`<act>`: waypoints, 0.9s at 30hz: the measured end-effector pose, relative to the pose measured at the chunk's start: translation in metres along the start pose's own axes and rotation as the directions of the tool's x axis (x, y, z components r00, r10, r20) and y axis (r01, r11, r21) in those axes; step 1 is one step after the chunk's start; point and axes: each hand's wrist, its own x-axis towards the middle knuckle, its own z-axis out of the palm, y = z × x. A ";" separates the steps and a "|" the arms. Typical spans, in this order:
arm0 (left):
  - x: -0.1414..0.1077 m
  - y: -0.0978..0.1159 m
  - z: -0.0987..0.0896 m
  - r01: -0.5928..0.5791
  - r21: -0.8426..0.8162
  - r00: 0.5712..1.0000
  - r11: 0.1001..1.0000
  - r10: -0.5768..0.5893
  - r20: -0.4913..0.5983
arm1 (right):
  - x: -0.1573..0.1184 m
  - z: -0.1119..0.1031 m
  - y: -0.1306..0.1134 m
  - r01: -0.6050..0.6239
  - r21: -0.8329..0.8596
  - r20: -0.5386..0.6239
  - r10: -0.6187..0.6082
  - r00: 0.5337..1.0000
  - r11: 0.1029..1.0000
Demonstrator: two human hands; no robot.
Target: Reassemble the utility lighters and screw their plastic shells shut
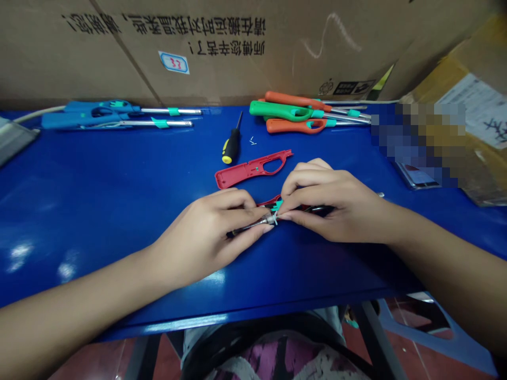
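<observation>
Near the table's front edge, my left hand point(217, 224) is closed around the left end of an opened stick lighter point(270, 217), its thumb and index finger pinching a clear part. My right hand point(328, 203) is closed at the lighter's middle, fingertips on a thin pale strip point(276, 217) beside a teal piece. Both hands hide much of the lighter; a bit of its red shell and dark inner parts show. Just beyond lies a loose red shell half point(253, 168), hollow side up. Behind it are a black-and-yellow screwdriver point(233, 142) and several small screws point(252, 141).
Blue stick lighters point(95, 117) lie at the back left of the blue table point(99, 200). Orange and green ones point(281, 111) lie at the back right. A large cardboard box point(222, 74) walls off the back. A phone point(420, 177) and a taped box point(479, 111) are at right.
</observation>
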 end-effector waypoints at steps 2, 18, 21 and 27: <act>0.000 -0.001 0.001 -0.008 0.006 1.000 1.000 0.008 -0.002 | 0.000 0.001 0.000 -0.010 0.000 0.002 0.010 1.000 1.000; 0.003 -0.002 0.000 0.035 0.031 0.992 0.999 -0.031 -0.120 | 0.003 0.012 -0.014 -0.130 -0.053 0.060 0.133 0.989 0.990; 0.002 0.000 -0.001 0.050 0.080 0.994 0.996 -0.041 -0.105 | 0.003 0.016 -0.015 -0.106 -0.071 0.094 0.112 0.989 0.992; 0.001 0.000 -0.003 0.047 0.110 0.998 0.993 -0.042 -0.046 | 0.002 0.014 -0.011 -0.098 -0.095 0.053 0.104 0.993 0.991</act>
